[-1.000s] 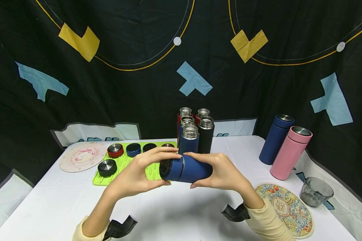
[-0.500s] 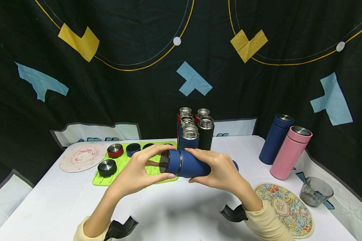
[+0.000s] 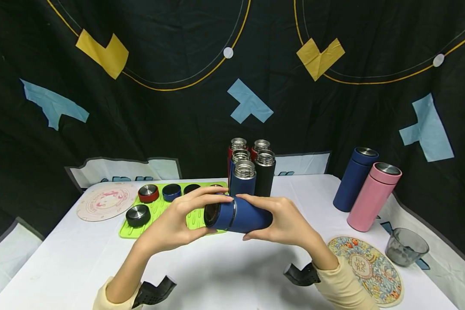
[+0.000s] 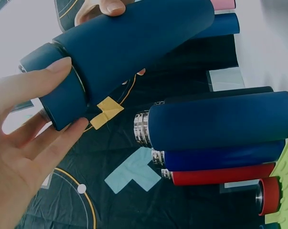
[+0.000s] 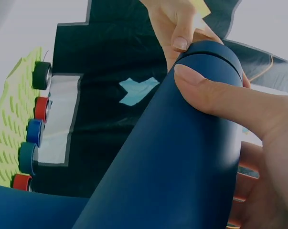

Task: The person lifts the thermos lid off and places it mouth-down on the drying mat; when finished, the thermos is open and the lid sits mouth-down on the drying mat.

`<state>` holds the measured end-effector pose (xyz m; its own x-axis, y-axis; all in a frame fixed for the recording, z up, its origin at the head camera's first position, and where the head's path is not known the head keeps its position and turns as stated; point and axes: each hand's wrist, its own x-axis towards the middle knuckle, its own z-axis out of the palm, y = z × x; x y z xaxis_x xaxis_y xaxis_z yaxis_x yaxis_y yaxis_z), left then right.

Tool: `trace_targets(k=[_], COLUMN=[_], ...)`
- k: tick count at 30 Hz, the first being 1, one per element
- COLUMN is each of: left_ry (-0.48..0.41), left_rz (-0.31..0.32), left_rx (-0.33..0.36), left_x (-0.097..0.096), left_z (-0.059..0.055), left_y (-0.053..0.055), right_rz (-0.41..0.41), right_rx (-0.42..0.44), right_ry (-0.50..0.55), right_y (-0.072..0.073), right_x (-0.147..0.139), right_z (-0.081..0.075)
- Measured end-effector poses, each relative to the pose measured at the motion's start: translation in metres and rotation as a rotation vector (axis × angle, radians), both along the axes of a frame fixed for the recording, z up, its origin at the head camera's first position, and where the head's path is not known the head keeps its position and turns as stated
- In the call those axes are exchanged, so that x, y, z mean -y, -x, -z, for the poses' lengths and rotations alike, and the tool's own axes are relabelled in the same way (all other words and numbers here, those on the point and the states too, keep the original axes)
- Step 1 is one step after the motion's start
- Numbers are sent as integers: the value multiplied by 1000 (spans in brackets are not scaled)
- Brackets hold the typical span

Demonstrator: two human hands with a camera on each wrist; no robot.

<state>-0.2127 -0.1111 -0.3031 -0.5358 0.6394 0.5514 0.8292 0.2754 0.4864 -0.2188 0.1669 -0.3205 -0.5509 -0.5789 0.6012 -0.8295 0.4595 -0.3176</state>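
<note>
A navy thermos bottle is held sideways above the table, its lid end toward the left. My left hand holds the lid, thumb below and fingers above in the head view. In the left wrist view, that thumb presses on the lid close to the seam. My right hand grips the body just past the seam; the right wrist view has its thumb along the bottle near the lid. The bottle's base end is hidden behind the right hand in the head view.
Several lidless bottles stand in a cluster behind the hands. A green mat bears several loose lids. At right stand capped navy and pink bottles, a glass cup and a patterned round mat. A pale round mat lies left.
Half a second ago the bottle was turned more sideways and slightly higher; now its lid end is angled toward the head camera again. The left fingers have shifted on the lid.
</note>
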Motion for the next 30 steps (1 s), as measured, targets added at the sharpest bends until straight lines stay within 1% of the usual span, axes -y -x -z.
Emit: trace_targets(k=[3, 8, 10, 16, 19, 22, 25, 28, 30], left_ry=[-2, -43, -64, -115, -130, -123, -106, -83, -70], left_rz=[-1, -29, -55, -163, -193, -198, -216, -250, -275], left_rx=[-16, 5, 22, 65, 74, 77, 86, 86, 90], left_x=[0, -1, -2, -1, 2, 5, 9, 16, 21], left_z=[0, 1, 1, -1, -2, -3, -4, -4, -3], left_y=[0, 0, 1, 1, 1, 2, 2, 4, 6], right_rz=[9, 42, 56, 123, 146, 155, 157, 158, 158], right_rx=[6, -11, -25, -77, -82, -70, -28, 32, 53], right_ry=[-8, -23, -30, -48, -53, -49, -27, 19, 48], right_y=[0, 0, 1, 2, 3, 5, 8, 11, 14], right_x=[0, 0, 1, 0, 0, -1, -4, -8, -10], right_z=[0, 0, 0, 0, 0, 0, 0, 1, 2])
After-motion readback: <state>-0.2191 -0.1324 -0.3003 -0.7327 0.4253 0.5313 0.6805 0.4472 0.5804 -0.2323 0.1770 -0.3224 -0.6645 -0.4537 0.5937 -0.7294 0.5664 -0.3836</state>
